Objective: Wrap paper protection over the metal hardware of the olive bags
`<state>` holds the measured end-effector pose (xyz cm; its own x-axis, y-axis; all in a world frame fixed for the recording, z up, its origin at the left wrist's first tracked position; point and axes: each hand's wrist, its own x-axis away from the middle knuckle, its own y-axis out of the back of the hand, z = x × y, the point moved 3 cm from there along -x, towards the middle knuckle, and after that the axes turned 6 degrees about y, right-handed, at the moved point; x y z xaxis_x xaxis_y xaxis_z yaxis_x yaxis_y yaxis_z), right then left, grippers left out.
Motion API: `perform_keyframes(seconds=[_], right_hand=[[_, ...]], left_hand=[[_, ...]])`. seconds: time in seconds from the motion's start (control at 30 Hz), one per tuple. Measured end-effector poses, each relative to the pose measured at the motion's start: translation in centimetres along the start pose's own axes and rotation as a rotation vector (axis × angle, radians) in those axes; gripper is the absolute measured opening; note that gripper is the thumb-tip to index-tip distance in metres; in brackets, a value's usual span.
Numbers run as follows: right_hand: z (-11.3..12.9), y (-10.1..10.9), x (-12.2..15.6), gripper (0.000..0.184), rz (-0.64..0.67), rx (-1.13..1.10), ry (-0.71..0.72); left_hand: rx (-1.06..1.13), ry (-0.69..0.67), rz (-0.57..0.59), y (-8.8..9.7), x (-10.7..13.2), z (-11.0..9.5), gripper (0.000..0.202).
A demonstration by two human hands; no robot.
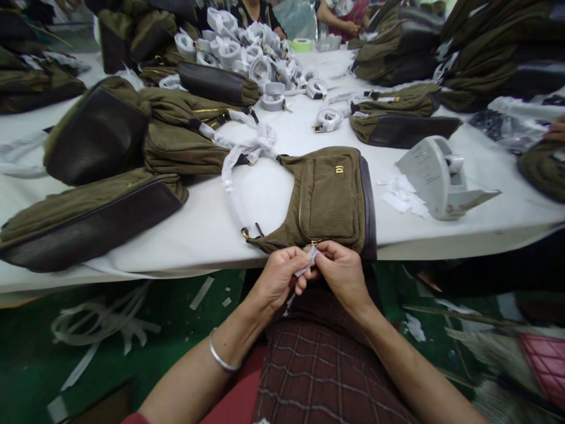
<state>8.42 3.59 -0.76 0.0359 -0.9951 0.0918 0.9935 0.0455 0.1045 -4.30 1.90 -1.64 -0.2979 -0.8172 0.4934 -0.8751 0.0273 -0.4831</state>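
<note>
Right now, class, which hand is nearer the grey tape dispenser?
Right. The right hand is below-left of the tape dispenser, at the table edge; the left hand is farther left. Both pinch a white strip.

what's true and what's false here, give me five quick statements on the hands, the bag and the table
1. Both the left hand and the right hand pinch a white strip at the olive bag's near edge. True.
2. The left wrist is bare. False: it wears a silver bangle.
3. A grey tape dispenser sits on the table right of the olive bag. True.
4. The bag's strap is uncovered. False: it is wrapped in white.
5. The table is black. False: it is white.
</note>
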Motion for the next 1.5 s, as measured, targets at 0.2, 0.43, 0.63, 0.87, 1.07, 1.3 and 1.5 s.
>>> perform_keyframes(seconds=[0.2,0.43,0.63,0.87,1.07,1.3,1.5], right_hand=[[0.8,0.8,0.6,0.022,0.035,0.161,0.075],[1.1,0.6,1.3,0.037,0.177,-0.204,-0.114],[1.0,-1.9,1.0,0.031,0.041,-0.654,-0.199],[0.9,-2.9,1.1,0.032,0.061,-0.704,-0.178],[2.6,1.2,1.7,0.053,0.285,-0.054,-0.07],[9.0,3.5,-1.4,0.029,0.305,0.723,0.774],[9.5,1.1,-4.0,0.009,0.554,0.828,0.864]], left_hand=[[-0.219,-0.18,-0.18,-0.2,1.0,-0.3,0.034],[-0.668,-0.411,-0.322,-0.7,2.3,-1.6,0.023],[-0.915,-0.598,-0.445,-1.1,2.6,-2.4,0.015],[-0.476,-0.388,-0.411,-0.8,2.3,-2.1,0.025],[-0.872,-0.598,-0.559,-0.6,3.0,-3.4,0.011],[-1.202,-0.811,-0.541,-0.6,2.9,-3.7,0.015],[-1.326,-0.91,-0.475,-1.0,3.3,-3.7,0.024]])
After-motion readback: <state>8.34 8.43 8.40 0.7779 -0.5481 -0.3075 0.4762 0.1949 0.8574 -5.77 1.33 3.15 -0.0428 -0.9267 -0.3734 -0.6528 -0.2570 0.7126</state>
